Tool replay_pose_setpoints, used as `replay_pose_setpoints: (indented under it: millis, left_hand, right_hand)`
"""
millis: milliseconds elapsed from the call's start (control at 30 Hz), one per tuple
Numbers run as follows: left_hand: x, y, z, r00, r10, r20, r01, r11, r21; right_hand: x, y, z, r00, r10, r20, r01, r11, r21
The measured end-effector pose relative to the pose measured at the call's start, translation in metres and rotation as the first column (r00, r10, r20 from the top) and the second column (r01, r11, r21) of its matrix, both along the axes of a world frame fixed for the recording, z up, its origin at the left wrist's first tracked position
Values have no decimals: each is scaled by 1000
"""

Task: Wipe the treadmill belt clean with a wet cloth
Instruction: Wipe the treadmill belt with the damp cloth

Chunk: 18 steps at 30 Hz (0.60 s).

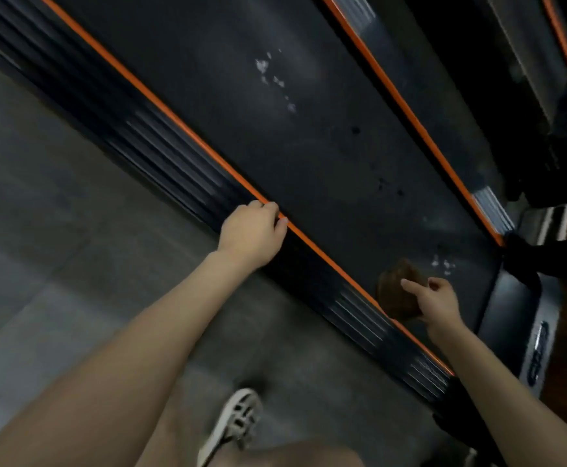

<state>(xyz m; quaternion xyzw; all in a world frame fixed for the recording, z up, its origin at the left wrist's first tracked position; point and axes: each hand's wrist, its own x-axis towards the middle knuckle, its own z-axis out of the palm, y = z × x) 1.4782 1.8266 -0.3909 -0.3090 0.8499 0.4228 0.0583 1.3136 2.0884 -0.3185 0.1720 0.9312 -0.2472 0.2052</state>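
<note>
- Treadmill belt (pixel 309 146), head view: dark, running diagonally from upper left to lower right between two orange trim lines; whitish specks in a patch on its upper middle, a smaller patch near its lower end, a few dark spots between them.
- Cloth (pixel 397 291): brown, bunched, blurred; it lies on the belt's lower end, just inside the near orange trim line (pixel 187 129) and close to the smaller pale patch.
- My right hand (pixel 435 301): on the cloth, fingers curled loosely, forefinger stretched across the top of it; how firmly I grip it I cannot tell.
- My left hand (pixel 251 232): fingers curled down over the near orange trim line and the ribbed side rail (pixel 160 153), resting there, holding nothing loose.
- Far orange trim line (pixel 410 112): borders the belt's other side, with a ribbed rail beyond it.
- Grey floor (pixel 39 197): beside the near rail; my white shoe (pixel 238 423) stands on it at the bottom of the view.
</note>
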Motion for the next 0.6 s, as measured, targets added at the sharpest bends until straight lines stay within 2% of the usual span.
replay_pose_setpoints:
  millis: [233, 500, 600]
  left_hand:
    - [-110, 96, -65, 991, -88, -98, 96, 992, 81]
    - [-233, 260, -129, 971, -192, -140, 203, 976, 74]
    - [-283, 316, -147, 964, -222, -150, 231, 972, 47]
  right_hand:
    - [-94, 96, -67, 989, -17, -147, 39, 989, 145]
    - [-204, 268, -134, 976, 0, -220, 62, 959, 275]
    - [-240, 330, -149, 949, 107, -297, 12, 928, 372]
